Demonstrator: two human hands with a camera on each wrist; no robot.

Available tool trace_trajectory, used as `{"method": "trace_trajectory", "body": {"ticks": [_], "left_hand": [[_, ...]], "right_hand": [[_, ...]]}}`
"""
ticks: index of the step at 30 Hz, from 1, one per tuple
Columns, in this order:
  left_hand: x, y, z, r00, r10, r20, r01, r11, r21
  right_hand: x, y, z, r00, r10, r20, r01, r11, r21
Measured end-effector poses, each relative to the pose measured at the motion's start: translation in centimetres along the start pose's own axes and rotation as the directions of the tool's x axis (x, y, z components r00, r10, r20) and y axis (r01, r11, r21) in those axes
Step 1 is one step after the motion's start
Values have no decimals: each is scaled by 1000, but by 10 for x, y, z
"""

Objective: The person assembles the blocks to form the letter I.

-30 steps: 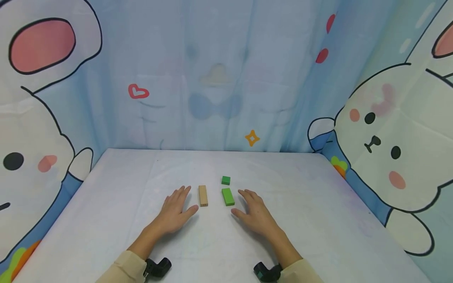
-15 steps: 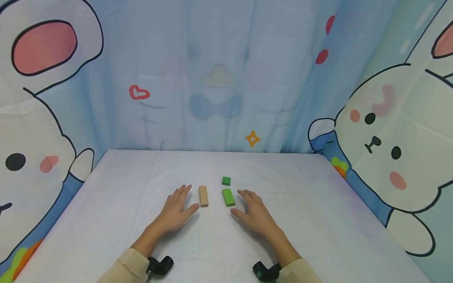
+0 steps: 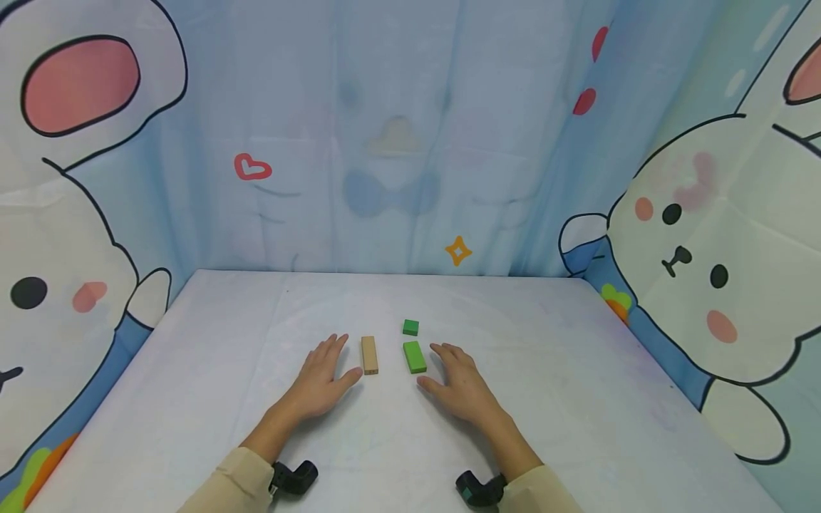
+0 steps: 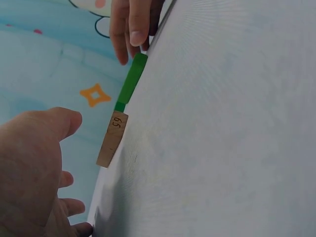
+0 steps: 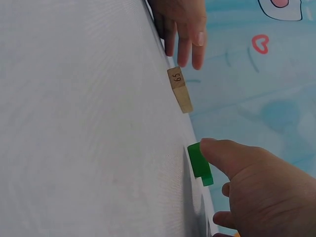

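Note:
A natural wooden block (image 3: 369, 355) lies lengthwise on the white table, its end marked with a number in both wrist views. To its right is a longer green block (image 3: 414, 357), and just behind that a small green block (image 3: 410, 327). My left hand (image 3: 318, 381) is left of the wooden block, fingers extended and thumb spread toward its near end, holding nothing. On the other side, my right hand (image 3: 463, 383) is beside the longer green block with fingers relaxed, also holding nothing. In the right wrist view its thumb partly overlaps the green block (image 5: 198, 162).
The white table (image 3: 551, 342) stretches around the blocks, its far edge meeting a blue curtain (image 3: 295, 214) with cartoon prints. Black wrist cameras are strapped at the left cuff (image 3: 295, 477) and the right cuff (image 3: 479, 489).
Both hands stay almost still; the left forearm shifts very slightly to the right. The blocks keep their places on the table.

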State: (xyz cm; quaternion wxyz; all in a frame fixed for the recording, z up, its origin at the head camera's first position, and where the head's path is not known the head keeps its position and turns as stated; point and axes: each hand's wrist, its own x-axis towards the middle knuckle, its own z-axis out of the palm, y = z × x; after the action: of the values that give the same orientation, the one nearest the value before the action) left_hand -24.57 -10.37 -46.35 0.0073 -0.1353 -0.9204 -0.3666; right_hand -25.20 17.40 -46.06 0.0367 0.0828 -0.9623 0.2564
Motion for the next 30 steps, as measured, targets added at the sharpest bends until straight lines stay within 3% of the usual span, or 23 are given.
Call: {"method": "trace_trajectory", "body": {"ticks": [14, 30], "left_hand": [[5, 3, 2, 1000, -5, -16, 5, 1000, -10], [15, 2, 10, 999, -12, -36, 14, 998, 59]], "right_hand": [[4, 1, 2, 1000, -10, 0, 10, 1000, 14], [8, 2, 5, 999, -28, -19, 28, 999, 31]]}}
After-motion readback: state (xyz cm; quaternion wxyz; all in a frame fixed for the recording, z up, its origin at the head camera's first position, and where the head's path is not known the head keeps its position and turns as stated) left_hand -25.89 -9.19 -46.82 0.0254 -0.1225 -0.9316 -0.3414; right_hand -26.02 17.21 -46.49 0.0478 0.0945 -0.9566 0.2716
